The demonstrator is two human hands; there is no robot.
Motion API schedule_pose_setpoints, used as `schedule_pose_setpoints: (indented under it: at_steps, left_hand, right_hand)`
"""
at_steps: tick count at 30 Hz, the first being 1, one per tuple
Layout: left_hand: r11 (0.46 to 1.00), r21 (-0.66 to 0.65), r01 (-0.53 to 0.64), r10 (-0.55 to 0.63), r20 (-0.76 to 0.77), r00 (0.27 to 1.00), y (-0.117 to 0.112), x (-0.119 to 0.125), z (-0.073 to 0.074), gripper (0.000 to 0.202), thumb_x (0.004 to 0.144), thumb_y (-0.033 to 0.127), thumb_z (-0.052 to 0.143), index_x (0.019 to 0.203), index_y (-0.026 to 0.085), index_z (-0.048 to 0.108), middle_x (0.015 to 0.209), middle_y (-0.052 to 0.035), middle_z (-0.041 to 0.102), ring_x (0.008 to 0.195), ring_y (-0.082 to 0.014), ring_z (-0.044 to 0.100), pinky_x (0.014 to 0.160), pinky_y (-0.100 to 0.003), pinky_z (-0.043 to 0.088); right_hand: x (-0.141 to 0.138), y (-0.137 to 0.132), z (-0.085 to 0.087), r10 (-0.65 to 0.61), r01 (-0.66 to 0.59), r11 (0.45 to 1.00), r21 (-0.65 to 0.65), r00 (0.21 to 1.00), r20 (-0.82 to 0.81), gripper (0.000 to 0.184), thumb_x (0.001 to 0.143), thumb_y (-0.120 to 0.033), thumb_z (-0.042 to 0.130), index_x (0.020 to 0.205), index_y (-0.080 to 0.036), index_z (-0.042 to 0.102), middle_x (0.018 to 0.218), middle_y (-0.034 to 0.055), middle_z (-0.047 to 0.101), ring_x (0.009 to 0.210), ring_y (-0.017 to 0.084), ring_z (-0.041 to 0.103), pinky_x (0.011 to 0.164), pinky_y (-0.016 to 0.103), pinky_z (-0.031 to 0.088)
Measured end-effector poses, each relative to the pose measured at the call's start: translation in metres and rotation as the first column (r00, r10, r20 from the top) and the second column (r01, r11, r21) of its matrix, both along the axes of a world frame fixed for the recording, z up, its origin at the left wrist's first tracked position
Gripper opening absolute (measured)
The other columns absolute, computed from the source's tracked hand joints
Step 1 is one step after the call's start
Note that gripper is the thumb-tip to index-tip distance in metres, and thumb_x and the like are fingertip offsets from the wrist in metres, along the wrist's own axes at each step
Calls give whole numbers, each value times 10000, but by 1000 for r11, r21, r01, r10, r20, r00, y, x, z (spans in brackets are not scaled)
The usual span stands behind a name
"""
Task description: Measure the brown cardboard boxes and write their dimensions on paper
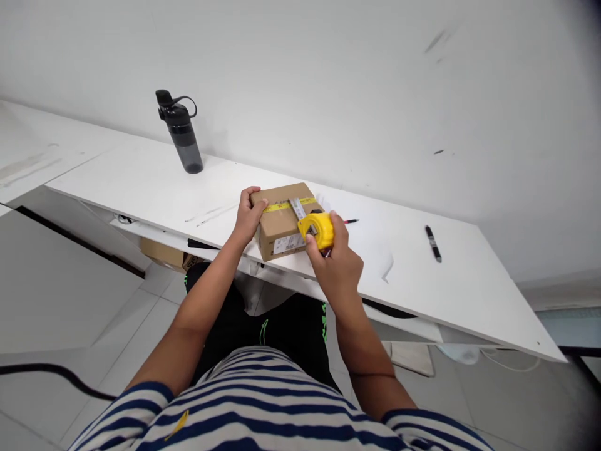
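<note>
A brown cardboard box (282, 224) with yellow tape across its top and a white label on its near side sits at the front of the white desk (225, 181). My left hand (250, 216) grips the box's left side, thumb on top and fingers around the far left corner. In my right hand (337, 257) is a yellow tape measure (320, 229), held above the box's near right corner. A short length of its blade (297, 208) reaches out over the box top; whether it touches the cardboard I cannot tell.
A dark water bottle (188, 141) stands at the back left by the wall. Right of the box lie a sheet of paper (373, 250) and a red-and-black pen (351, 221), partly hidden. A black marker (433, 244) rests farther right. Another cardboard box (162, 254) is below the desk.
</note>
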State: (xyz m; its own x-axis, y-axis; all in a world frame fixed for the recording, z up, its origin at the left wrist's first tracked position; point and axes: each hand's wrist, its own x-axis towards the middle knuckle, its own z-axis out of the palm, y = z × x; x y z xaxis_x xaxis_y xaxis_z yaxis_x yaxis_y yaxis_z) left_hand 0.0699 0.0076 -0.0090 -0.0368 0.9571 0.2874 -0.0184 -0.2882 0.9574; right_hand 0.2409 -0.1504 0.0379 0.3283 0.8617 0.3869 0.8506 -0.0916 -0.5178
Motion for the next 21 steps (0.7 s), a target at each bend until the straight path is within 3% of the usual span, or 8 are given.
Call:
schedule_pose_setpoints:
  at_steps: [3,7,10,13,16,18,19,21]
  left_hand:
    - [1000,9,2,-2,-3,1000,0,-3,-3,414,810,334,604,1202,245,503,1142,-61,590,1002,-195,618,846,-313,561]
    - [1000,17,21,-21,-9,1000,0,-14,-9,464,856,443,588,1258,248,462,1174,-76,603,1025,-201,650,854,-324,576]
    - [998,37,42,-43,10,999,-6,-37,-17,533,879,564,575,1308,277,443,1220,-87,616,1033,-205,682,861,-349,592]
    - [996,26,84,-83,-35,996,-18,-73,-28,619,893,665,522,1378,297,413,1290,-113,621,1115,-235,689,919,-404,592]
    - [991,95,-89,113,-286,952,-28,-108,-36,749,856,704,554,1430,248,400,1489,-189,500,1454,-328,450,1142,-531,442]
    - [935,195,-295,352,-432,831,-33,-123,-37,881,775,694,667,1455,205,394,1618,-223,332,1585,-384,154,1249,-606,231]
    - [902,216,-374,432,-448,783,-35,-127,-36,917,757,682,695,1469,194,384,1647,-226,279,1596,-391,81,1267,-613,160]
    - [887,153,-436,461,-366,808,-40,-127,-30,827,848,684,589,1489,214,360,1647,-204,304,1587,-358,166,1269,-584,191]
  right_hand:
    - [-4,20,18,58,-58,998,-9,998,14,786,930,-668,387,1540,-175,340,1003,147,765,726,310,701,597,368,482]
    - [-3,52,39,197,-197,980,3,980,24,652,950,-652,396,1440,-223,437,959,118,757,786,314,698,657,380,499]
    - [5,72,47,323,-318,946,63,942,-96,655,949,-673,409,1441,-241,388,979,100,737,825,290,696,676,381,523]
    - [11,87,51,503,-473,864,174,835,-223,662,976,-679,338,1481,-258,255,1101,107,702,840,249,691,637,359,533]
    - [5,105,51,628,-596,778,198,738,-246,660,980,-679,340,1485,-282,187,1167,107,667,825,221,674,625,355,537]
    - [-6,118,50,686,-676,724,138,681,-256,674,968,-680,385,1476,-287,181,1170,100,660,849,218,666,657,367,548]
    - [-13,124,49,714,-717,690,103,649,-262,680,960,-677,410,1468,-283,187,1172,98,660,875,221,664,685,376,553]
    - [-28,133,50,769,-789,613,47,582,-264,685,948,-661,451,1452,-264,211,1183,102,662,927,226,661,746,388,554]
